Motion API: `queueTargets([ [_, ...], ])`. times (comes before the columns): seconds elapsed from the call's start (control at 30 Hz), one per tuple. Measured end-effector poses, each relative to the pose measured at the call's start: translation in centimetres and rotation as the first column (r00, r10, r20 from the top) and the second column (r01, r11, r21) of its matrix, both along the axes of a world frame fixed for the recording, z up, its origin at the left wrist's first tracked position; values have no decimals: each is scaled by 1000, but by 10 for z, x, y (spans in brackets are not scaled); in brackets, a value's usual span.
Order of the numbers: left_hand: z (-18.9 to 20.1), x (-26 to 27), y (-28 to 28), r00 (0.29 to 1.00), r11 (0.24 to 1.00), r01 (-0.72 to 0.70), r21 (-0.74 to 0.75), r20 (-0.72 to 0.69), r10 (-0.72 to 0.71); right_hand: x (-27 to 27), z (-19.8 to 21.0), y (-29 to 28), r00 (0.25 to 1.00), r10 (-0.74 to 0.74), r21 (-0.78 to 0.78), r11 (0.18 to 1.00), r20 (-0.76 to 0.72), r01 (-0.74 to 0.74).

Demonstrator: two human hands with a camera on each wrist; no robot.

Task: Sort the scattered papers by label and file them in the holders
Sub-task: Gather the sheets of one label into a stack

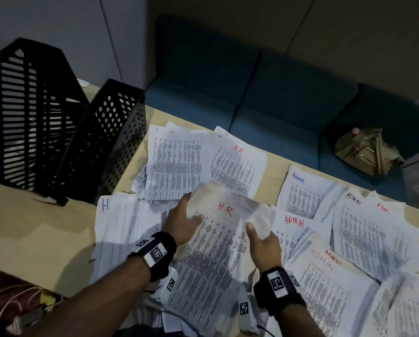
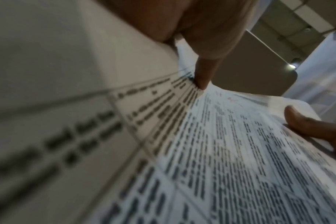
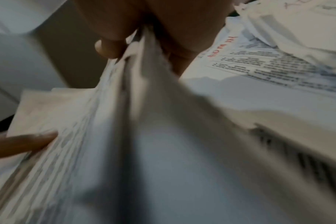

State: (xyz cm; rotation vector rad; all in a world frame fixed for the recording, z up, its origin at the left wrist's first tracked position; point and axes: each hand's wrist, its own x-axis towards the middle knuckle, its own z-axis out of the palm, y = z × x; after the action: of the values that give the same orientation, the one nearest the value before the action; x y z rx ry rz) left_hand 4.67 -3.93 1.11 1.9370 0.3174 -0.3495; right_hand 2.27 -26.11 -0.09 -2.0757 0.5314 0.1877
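A lifted stack of printed sheets marked "H.R" in red (image 1: 218, 249) is in the middle of the head view, above the scattered papers. My left hand (image 1: 188, 218) grips its left edge, thumb on top. My right hand (image 1: 256, 233) pinches its right edge; in the right wrist view the thumb (image 3: 105, 47) presses the sheets (image 3: 109, 121) against the fingers. The left wrist view shows the top page (image 2: 230, 151) close up and blurred. Two black holders stand at the far left: a slotted one (image 1: 31, 113) and a perforated one (image 1: 113, 142).
More H.R sheets (image 1: 177, 161) lie behind the stack and to its left. Sheets marked ADMIN (image 1: 325, 283) cover the table's right half. The bare wooden table (image 1: 33, 227) shows at the front left. A dark blue sofa (image 1: 264, 93) with a tan bag (image 1: 366, 152) is behind.
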Motion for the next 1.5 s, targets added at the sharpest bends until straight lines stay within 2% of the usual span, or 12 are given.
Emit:
queueTargets([
  [0.1,0,2,0,1000,1000,2,-19,-31,-2,5,1,-2,991,-114,-43,993,-75,111],
  [0.23,1,3,4,993,991,109,-74,-42,-112,15,8,-6,987,-143,127,983,72,133],
  [0.37,-4,5,7,990,986,127,-110,-50,-133,32,5,-11,980,66,-18,998,187,-64],
  [0.5,1,16,12,991,977,114,-180,92,-98,38,-2,-5,957,243,-160,963,157,-218],
  [0.67,7,26,15,973,972,209,-109,123,-195,41,-14,-1,949,272,-177,953,159,-244],
  [0.93,-4,12,16,994,983,96,-158,64,-87,35,-19,3,992,117,-179,978,42,-108],
  [1.1,-10,7,12,988,975,142,-170,78,-131,26,-19,17,923,369,-214,915,106,-341],
  [1.23,-12,6,19,997,975,31,-222,82,-13,18,-14,7,952,266,-119,961,151,-250],
  [1.3,-10,10,24,981,953,-116,-281,115,153,9,-10,3,984,93,133,985,150,-113],
  [1.37,-8,17,28,934,894,-258,-367,142,328,2,-13,0,1000,-5,322,947,19,-1],
  [1.43,-4,24,28,905,863,-309,-400,156,396,-5,-13,-2,994,91,296,953,-60,-70],
  [1.5,-3,33,25,919,888,-267,-375,179,352,-4,-10,-2,982,179,175,970,-62,-166],
])
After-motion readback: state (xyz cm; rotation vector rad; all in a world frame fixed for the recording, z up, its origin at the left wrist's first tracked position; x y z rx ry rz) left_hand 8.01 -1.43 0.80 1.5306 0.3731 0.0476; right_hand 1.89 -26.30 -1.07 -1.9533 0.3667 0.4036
